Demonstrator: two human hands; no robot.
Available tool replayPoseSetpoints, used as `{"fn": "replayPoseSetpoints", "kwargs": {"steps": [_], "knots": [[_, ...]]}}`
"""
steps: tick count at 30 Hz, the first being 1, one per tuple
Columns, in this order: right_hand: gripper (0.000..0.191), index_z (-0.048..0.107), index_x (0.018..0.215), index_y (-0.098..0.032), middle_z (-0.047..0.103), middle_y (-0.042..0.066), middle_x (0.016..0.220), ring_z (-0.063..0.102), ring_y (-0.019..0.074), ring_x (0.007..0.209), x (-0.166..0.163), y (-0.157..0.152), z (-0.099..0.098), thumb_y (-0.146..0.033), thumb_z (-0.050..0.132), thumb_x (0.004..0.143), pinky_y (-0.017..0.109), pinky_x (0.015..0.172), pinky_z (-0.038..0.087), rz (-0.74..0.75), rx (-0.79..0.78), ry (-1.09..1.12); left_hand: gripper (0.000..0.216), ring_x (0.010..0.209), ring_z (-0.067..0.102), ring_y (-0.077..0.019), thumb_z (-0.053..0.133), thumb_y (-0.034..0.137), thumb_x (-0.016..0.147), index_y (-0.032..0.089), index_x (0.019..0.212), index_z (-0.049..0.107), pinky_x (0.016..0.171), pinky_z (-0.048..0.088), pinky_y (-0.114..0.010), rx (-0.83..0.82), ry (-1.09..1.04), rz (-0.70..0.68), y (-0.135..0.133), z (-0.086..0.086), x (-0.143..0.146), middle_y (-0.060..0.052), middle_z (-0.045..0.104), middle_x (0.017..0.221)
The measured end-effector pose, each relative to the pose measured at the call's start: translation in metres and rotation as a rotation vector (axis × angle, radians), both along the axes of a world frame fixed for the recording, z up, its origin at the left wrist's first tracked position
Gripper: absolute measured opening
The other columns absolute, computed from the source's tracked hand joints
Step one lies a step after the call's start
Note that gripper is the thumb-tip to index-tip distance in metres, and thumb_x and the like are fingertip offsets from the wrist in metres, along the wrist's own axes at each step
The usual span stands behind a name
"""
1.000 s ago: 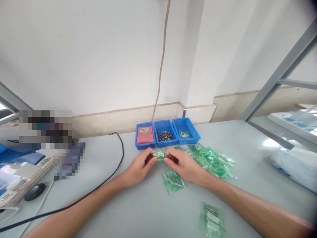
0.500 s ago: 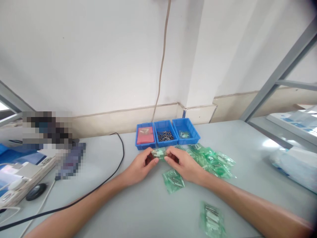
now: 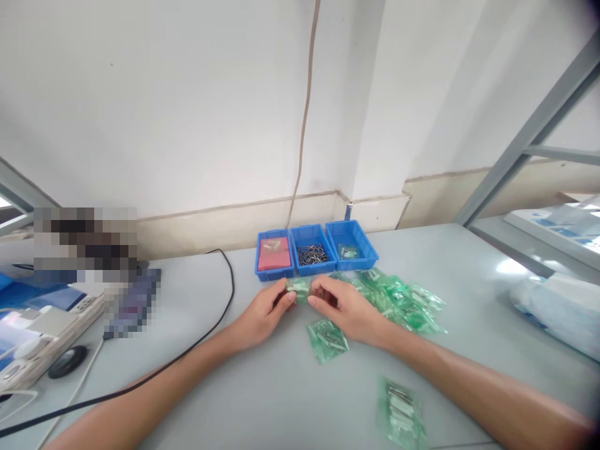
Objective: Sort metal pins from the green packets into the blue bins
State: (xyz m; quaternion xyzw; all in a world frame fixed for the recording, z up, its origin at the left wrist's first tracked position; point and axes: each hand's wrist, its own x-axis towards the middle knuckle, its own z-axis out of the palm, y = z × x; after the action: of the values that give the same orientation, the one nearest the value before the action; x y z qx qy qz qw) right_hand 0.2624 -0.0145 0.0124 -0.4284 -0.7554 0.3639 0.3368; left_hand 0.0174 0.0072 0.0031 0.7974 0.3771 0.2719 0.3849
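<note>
A small green plastic bag [image 3: 299, 287] with pale pieces inside is stretched between my two hands, just in front of the blue bins. My left hand [image 3: 263, 314] pinches its left end between thumb and fingers. At the right end, my right hand [image 3: 345, 306] grips it the same way. Below them on the table lies another green bag [image 3: 327, 340] holding metal pieces. A filled green bag [image 3: 402, 412] rests nearer the front edge. Right of my right hand spreads a heap of green bags [image 3: 403, 300].
Three blue bins stand by the wall: one with a pink sheet [image 3: 274, 252], one with metal pins or screws [image 3: 312, 255], one with a small clear bag [image 3: 348, 251]. A black cable [image 3: 231, 281] crosses my left forearm. Power strips [image 3: 60, 334] lie left, a plastic-wrapped pack [image 3: 562, 315] right.
My left thumb has moved up onto the bag's face, and the bag looks flatter between my hands. The other bags and the bins stay where they were.
</note>
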Motion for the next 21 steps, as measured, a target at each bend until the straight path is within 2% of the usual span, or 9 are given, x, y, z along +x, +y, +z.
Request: {"fn": "replayPoseSetpoints", "kwargs": {"steps": [7, 12, 15, 18, 21], "knots": [[0.008, 0.055, 0.104, -0.025, 0.058, -0.004, 0.086, 0.053, 0.0156, 0.071, 0.0014, -0.0014, -0.0011, -0.031, 0.061, 0.103, 0.029, 0.068, 0.043, -0.039, 0.009, 0.027, 0.033, 0.078, 0.048, -0.0160, 0.048, 0.050, 0.111, 0.020, 0.098, 0.054, 0.072, 0.041, -0.027, -0.012, -0.040, -0.007, 0.0004, -0.0006, 0.0002, 0.000, 0.055, 0.087], [0.012, 0.053, 0.110, -0.026, 0.052, -0.005, 0.077, 0.052, 0.0165, 0.067, 0.0031, -0.0029, -0.0003, -0.034, 0.060, 0.105, 0.029, 0.064, 0.042, -0.052, 0.006, 0.042, 0.042, 0.083, 0.059, -0.0179, 0.040, 0.052, 0.113, 0.019, 0.094, 0.057, 0.078, 0.045, -0.029, -0.041, -0.018, -0.011, -0.0003, -0.0003, 0.0002, -0.002, 0.063, 0.089], [0.003, 0.055, 0.109, -0.026, 0.059, -0.002, 0.089, 0.053, 0.0164, 0.072, 0.0039, -0.0023, -0.0006, -0.028, 0.054, 0.107, 0.029, 0.067, 0.043, -0.031, 0.075, 0.046, 0.044, 0.085, 0.062, -0.0189, 0.040, 0.053, 0.113, 0.018, 0.094, 0.059, 0.079, 0.047, -0.030, -0.052, -0.012, -0.007, -0.0007, 0.0014, 0.0001, -0.003, 0.066, 0.090], [0.012, 0.058, 0.111, -0.026, 0.062, 0.002, 0.106, 0.054, 0.0160, 0.076, 0.0043, -0.0010, -0.0026, -0.019, 0.051, 0.105, 0.029, 0.070, 0.044, 0.018, 0.121, 0.031, 0.045, 0.085, 0.063, -0.0191, 0.041, 0.054, 0.113, 0.018, 0.093, 0.061, 0.079, 0.048, -0.030, -0.060, -0.004, -0.018, -0.0008, 0.0034, -0.0004, -0.003, 0.068, 0.090], [0.022, 0.058, 0.113, -0.027, 0.060, 0.002, 0.110, 0.053, 0.0151, 0.074, 0.0050, 0.0001, -0.0045, -0.011, 0.055, 0.098, 0.028, 0.069, 0.046, 0.031, 0.104, 0.030, 0.047, 0.084, 0.063, -0.0191, 0.042, 0.054, 0.112, 0.018, 0.092, 0.064, 0.077, 0.048, -0.030, -0.068, 0.004, -0.041, -0.0006, 0.0042, -0.0014, -0.003, 0.069, 0.090]]}}
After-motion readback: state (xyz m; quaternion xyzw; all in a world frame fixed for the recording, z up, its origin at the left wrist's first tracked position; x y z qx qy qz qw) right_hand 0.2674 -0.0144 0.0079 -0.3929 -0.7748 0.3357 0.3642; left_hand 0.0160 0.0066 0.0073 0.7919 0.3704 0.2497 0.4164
